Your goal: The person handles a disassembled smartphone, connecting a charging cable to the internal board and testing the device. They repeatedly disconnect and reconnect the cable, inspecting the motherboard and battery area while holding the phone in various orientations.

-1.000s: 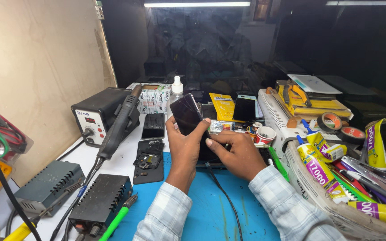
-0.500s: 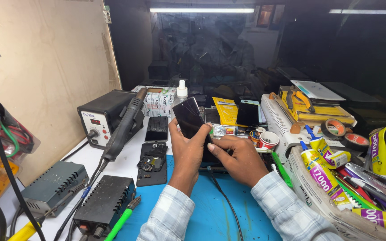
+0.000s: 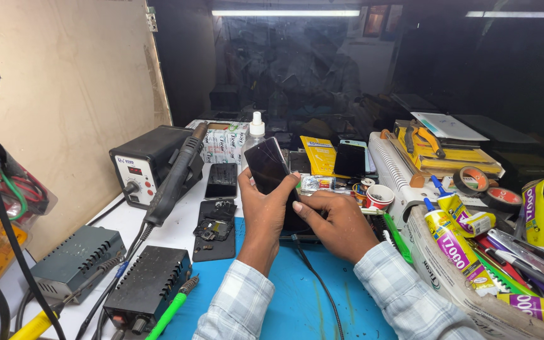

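Above the blue mat, the left hand grips a dark, glossy phone screen, tilted and raised over the bench. The right hand curls closed beside it, fingertips pressing its lower edge.

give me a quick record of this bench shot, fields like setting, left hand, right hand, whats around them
setting: cluttered repair bench with a blue mat
left hand: holds a dark phone screen panel tilted up by its lower edge
right hand: fingertips at the panel's lower corner, above a black heating pad
left of hands: opened phone body, black phone, hot air station with handpiece
near edge: green-handled soldering iron
right of hands: glue tubes, tape rolls
behind: dropper bottle
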